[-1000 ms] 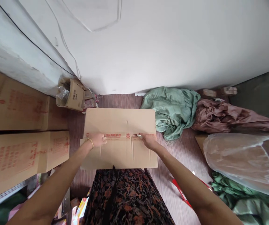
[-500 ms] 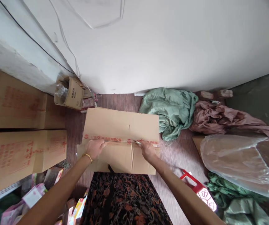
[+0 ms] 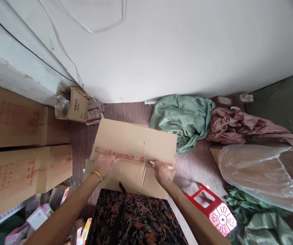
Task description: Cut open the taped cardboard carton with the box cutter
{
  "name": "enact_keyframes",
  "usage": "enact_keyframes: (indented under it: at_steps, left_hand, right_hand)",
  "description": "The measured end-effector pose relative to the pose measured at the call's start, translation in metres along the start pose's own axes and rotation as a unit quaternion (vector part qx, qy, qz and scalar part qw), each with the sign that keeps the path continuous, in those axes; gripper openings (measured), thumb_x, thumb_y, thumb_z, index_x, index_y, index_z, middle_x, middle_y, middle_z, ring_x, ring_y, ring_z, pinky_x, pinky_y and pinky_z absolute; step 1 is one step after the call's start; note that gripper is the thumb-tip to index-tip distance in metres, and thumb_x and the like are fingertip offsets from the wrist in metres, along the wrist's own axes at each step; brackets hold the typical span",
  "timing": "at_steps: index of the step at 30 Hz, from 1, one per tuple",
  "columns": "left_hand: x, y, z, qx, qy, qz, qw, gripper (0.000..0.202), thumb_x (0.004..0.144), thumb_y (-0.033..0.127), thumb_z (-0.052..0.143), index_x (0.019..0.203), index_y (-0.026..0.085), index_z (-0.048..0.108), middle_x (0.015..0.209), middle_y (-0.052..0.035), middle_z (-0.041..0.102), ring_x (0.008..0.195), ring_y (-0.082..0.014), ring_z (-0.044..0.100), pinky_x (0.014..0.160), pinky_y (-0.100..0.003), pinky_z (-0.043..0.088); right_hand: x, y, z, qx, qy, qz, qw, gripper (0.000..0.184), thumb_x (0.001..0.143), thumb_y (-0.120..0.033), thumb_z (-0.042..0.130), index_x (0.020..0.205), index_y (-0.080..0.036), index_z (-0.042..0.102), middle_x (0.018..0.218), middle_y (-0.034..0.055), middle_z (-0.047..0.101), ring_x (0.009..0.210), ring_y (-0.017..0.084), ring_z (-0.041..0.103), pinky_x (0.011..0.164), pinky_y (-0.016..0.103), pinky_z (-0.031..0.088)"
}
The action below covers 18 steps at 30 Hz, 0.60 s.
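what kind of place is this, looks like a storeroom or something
Probably a storeroom or packing corner. Printed cartons are stacked along the left wall, bundles of cloth and plastic sheeting lie on the floor, and both hands work on a flattened cardboard box.

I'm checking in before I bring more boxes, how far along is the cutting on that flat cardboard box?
Done: the flattened carton lies on the striped floor, its printed tape seam facing up. In hand: the left hand presses the near flap while the right hand holds a small blade at the seam. Left: I cannot tell how much of the seam is slit; the flaps are not visibly parted.
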<state>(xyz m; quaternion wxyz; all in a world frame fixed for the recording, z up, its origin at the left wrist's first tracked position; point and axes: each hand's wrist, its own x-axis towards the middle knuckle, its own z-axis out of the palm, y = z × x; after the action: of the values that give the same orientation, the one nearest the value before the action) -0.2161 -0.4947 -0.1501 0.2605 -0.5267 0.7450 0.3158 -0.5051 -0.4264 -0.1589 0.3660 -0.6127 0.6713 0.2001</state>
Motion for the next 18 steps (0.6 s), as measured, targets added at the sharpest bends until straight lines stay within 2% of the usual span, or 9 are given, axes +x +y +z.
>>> enact_keyframes:
  at_steps: [5, 9, 14, 18]
  left_hand:
    - [0.033, 0.004, -0.024, 0.009, -0.072, 0.010, 0.997, 0.027, 0.088, 0.030, 0.045, 0.095, 0.016, 0.066, 0.102, -0.0132, 0.070, 0.099, -0.0275, 0.065, 0.079, -0.037, 0.041]
    - [0.041, 0.006, -0.023, 0.014, -0.059, 0.004, 0.998, 0.033, 0.093, 0.028, 0.035, 0.100, 0.018, 0.066, 0.107, -0.0123, 0.069, 0.103, -0.0269, 0.064, 0.083, -0.039, 0.041]
    - [0.025, 0.007, -0.008, 0.018, -0.014, 0.015, 1.000, 0.039, 0.096, 0.027, 0.029, 0.103, 0.015, 0.065, 0.102, -0.0149, 0.068, 0.099, -0.0276, 0.064, 0.082, -0.040, 0.041]
    - [0.001, 0.005, 0.005, -0.004, 0.040, 0.003, 0.999, 0.038, 0.097, 0.031, 0.032, 0.094, 0.016, 0.067, 0.093, -0.0136, 0.068, 0.089, -0.0263, 0.064, 0.080, -0.040, 0.040]
  right_hand:
    - [0.024, -0.008, -0.017, 0.016, -0.022, 0.005, 1.000, 0.030, 0.098, -0.020, 0.037, 0.113, -0.016, 0.063, 0.108, 0.0092, 0.067, 0.098, 0.021, 0.062, 0.081, 0.028, 0.042]
    - [0.033, -0.015, -0.024, 0.019, -0.040, 0.015, 0.999, 0.032, 0.098, -0.022, 0.037, 0.118, -0.017, 0.062, 0.107, 0.0088, 0.068, 0.096, 0.022, 0.063, 0.079, 0.028, 0.043]
    - [0.022, -0.013, -0.011, 0.013, 0.016, 0.001, 1.000, 0.030, 0.097, -0.020, 0.039, 0.112, -0.017, 0.065, 0.107, 0.0099, 0.068, 0.095, 0.020, 0.062, 0.081, 0.028, 0.043]
    - [0.003, -0.011, 0.001, 0.011, 0.050, -0.018, 0.999, 0.029, 0.096, -0.017, 0.040, 0.105, -0.016, 0.067, 0.099, 0.0088, 0.068, 0.091, 0.020, 0.062, 0.079, 0.028, 0.042]
